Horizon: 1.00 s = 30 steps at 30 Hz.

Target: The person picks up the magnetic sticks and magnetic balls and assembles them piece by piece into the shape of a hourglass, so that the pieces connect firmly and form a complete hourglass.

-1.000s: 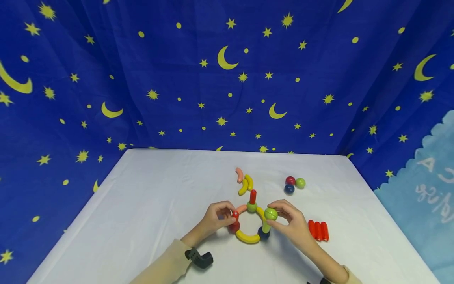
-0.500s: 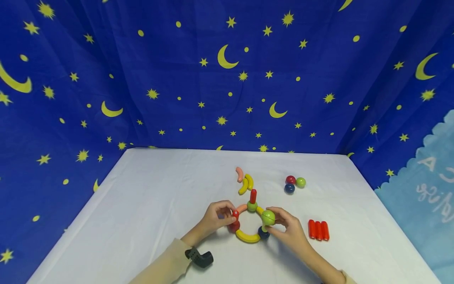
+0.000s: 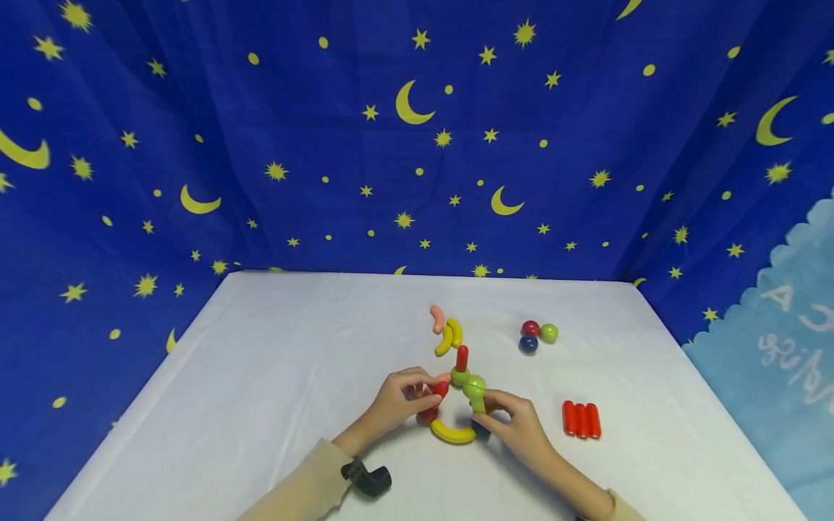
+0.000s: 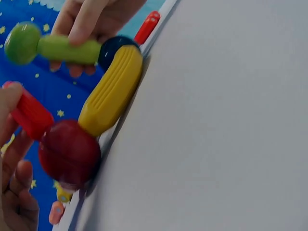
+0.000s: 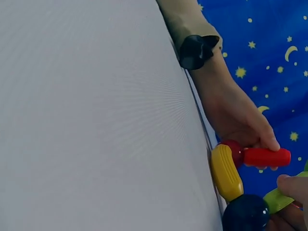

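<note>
A ring of toy balls and curved rods lies on the table. My left hand (image 3: 399, 399) pinches a red rod (image 4: 32, 115) that rises from a dark red ball (image 4: 70, 151). With thumb and fingers, my right hand (image 3: 516, 425) holds a green rod (image 4: 68, 49), topped by a green ball (image 3: 475, 386) and joined to a dark blue ball (image 5: 246, 213). Both held rods lean inward over the ring. A yellow curved rod (image 3: 452, 433) links the red and blue balls. At the ring's back, another red rod (image 3: 462, 358) stands upright on a green ball (image 3: 458, 376).
Behind the ring lie a pink curved rod (image 3: 437, 319) and two yellow curved rods (image 3: 447, 340). Loose red (image 3: 531, 328), green (image 3: 549, 333) and blue balls (image 3: 528, 344) cluster at back right. Red rods (image 3: 582, 420) lie side by side right of my right hand.
My right hand has moved left and tilted the green rod with its ball inward, toward the ring's back. The red rod in my left hand now leans more to the right.
</note>
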Each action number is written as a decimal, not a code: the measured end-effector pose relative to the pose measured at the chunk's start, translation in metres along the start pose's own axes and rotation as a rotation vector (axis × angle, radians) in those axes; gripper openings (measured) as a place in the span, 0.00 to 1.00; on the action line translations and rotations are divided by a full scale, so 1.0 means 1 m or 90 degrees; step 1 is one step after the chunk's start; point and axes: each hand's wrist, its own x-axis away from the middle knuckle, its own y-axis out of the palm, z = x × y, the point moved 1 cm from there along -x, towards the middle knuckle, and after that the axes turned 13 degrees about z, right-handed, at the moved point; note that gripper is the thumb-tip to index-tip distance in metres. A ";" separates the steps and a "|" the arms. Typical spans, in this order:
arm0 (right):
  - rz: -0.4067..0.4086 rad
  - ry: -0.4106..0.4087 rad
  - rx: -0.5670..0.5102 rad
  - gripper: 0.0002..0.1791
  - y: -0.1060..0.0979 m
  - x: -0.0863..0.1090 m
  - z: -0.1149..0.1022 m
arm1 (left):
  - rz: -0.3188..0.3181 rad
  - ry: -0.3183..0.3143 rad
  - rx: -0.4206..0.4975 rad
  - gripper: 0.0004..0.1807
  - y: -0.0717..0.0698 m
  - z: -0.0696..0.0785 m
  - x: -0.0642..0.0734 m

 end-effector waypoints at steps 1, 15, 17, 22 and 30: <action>0.002 -0.003 0.004 0.14 0.001 0.000 0.000 | 0.003 -0.003 -0.011 0.10 0.001 0.002 0.000; 0.016 -0.027 0.043 0.13 0.005 -0.001 0.000 | -0.016 0.020 -0.019 0.10 0.007 0.043 0.006; 0.027 -0.027 0.038 0.14 0.004 -0.002 -0.005 | -0.022 0.021 -0.009 0.10 0.009 0.034 0.006; 0.046 -0.011 0.026 0.15 0.002 -0.004 0.000 | -0.040 0.027 0.004 0.11 0.012 0.008 0.008; 0.088 0.015 0.059 0.19 0.001 -0.003 0.011 | -0.115 0.014 0.067 0.13 0.012 0.005 0.009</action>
